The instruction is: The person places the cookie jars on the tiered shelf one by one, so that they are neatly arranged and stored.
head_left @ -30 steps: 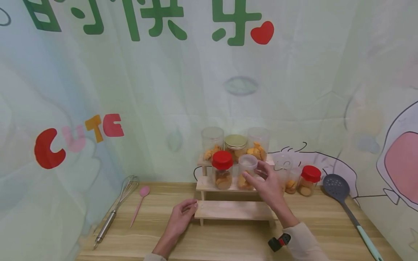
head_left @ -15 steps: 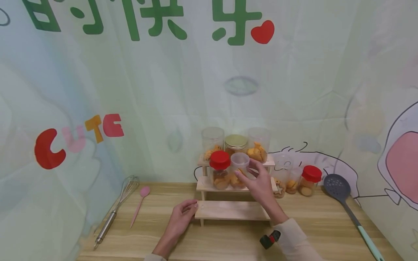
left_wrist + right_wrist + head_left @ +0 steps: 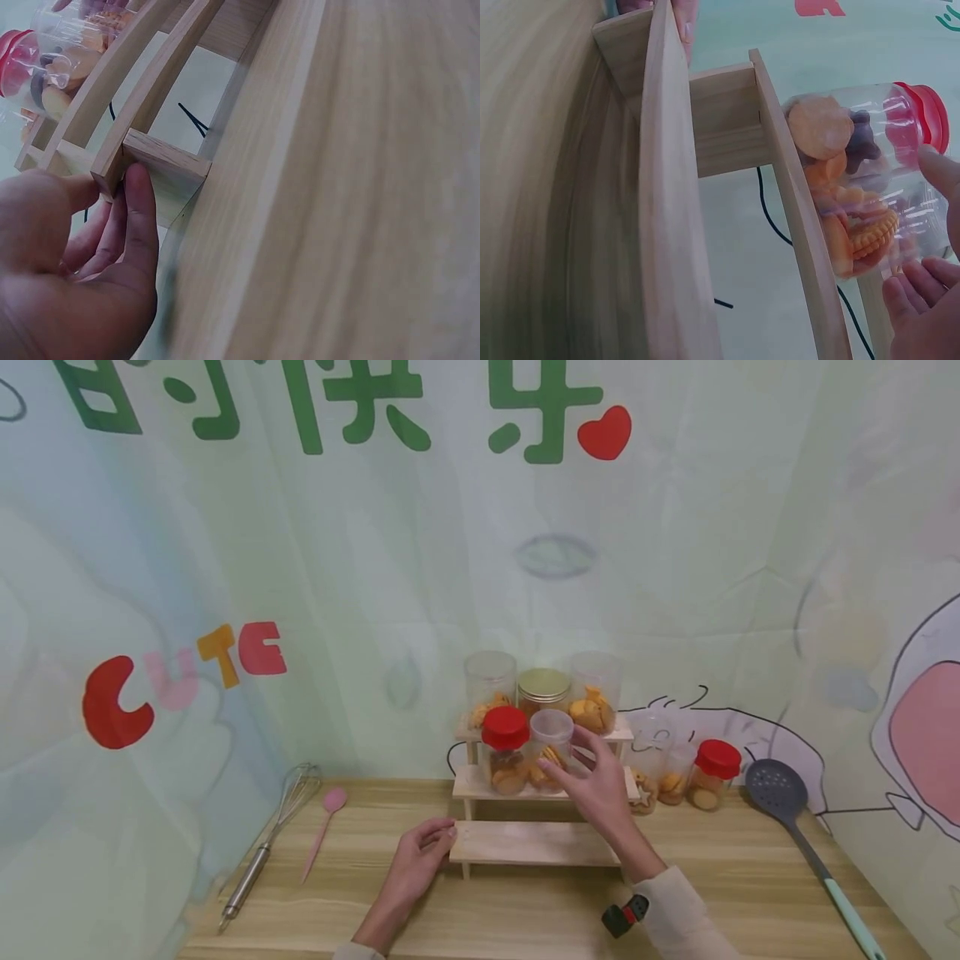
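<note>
A three-step wooden shelf stand (image 3: 536,843) stands on the table. My left hand (image 3: 422,856) pinches the left end of its lowest step; in the left wrist view the thumb (image 3: 79,191) lies on one side and the fingers on the other. On the middle step, my right hand (image 3: 600,789) holds a clear lidless-looking jar (image 3: 551,758) of biscuits, thumb in front and fingers at its right side. Close against that jar on the left is a red-lidded jar (image 3: 506,752) of biscuits, also seen in the right wrist view with its red lid (image 3: 930,120).
Two clear jars flank a gold-lidded jar (image 3: 543,687) on the top step. Right of the stand are small jars, one red-lidded (image 3: 712,777), and a slotted spoon (image 3: 778,789). A whisk (image 3: 258,860) and a pink spoon (image 3: 326,827) lie left. A printed curtain hangs behind.
My right hand has moved the clear jar left along the middle step, up to the red-lidded jar, which has shifted slightly left. The left hand stays on the lowest step's end.
</note>
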A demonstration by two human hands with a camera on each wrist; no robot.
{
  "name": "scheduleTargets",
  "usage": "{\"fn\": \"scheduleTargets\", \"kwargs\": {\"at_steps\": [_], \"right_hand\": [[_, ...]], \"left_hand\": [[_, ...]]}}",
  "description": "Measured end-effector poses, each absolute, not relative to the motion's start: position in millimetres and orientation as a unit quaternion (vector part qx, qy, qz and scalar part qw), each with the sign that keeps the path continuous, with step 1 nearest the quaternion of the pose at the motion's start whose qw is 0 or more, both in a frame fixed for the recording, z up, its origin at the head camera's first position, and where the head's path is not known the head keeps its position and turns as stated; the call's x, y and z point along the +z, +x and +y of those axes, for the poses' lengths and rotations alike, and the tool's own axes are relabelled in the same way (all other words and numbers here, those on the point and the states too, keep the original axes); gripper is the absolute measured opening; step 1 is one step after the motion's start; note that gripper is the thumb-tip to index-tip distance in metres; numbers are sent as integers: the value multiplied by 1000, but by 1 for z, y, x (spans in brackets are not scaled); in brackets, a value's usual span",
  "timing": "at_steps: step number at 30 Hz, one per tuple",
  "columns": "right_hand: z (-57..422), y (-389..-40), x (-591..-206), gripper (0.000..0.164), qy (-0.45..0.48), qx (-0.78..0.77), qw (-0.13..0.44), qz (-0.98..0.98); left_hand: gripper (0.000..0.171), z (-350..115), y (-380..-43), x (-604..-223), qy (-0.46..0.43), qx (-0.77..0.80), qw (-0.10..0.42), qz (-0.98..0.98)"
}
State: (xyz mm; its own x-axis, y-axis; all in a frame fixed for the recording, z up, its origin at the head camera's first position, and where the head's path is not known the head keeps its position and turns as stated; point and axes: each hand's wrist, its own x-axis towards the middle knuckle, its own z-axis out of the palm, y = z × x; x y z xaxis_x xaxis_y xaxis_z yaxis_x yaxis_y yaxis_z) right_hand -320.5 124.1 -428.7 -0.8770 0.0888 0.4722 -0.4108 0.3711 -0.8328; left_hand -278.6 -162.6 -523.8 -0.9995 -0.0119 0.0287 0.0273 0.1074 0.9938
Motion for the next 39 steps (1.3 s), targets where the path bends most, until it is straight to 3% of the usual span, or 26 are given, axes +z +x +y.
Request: {"fn": "scheduleTargets", "kwargs": {"at_steps": [14, 32, 39], "right_hand": [[179, -298, -432, 74, 87, 525, 240, -812], [300, -297, -441, 71, -76, 455, 325, -826], [327, -306, -451, 77, -122, 453, 302, -829]], "left_hand": [[39, -162, -279, -523, -9, -661, 23, -750], [40, -161, -277, -526, -20, -673, 23, -739], [38, -160, -277, -526, -14, -677, 27, -736]]}}
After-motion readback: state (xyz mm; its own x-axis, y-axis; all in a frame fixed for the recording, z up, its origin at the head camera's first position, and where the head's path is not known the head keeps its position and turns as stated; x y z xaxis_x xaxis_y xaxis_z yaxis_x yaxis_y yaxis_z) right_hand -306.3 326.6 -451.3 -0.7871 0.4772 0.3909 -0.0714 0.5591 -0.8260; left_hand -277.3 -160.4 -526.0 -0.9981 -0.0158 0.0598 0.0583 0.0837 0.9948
